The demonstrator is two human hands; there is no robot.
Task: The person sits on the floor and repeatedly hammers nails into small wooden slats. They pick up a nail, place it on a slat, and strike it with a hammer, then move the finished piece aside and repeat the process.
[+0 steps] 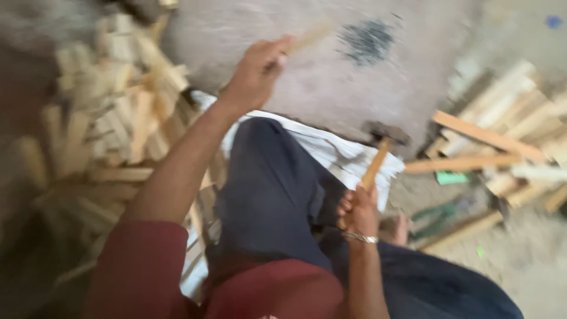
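My left hand is stretched forward over the concrete floor and grips a thin pale wooden stick, which is blurred by motion. My right hand, with a metal bracelet at the wrist, holds the wooden handle of a hammer. The hammer's dark head points up and away, above a white sheet spread on the floor. My knee in dark trousers lies between the two arms.
A large heap of short wooden pieces rises on the left. More wooden strips lie at the right, with a green-handled tool and a small green block below them. A dark stain marks the floor ahead.
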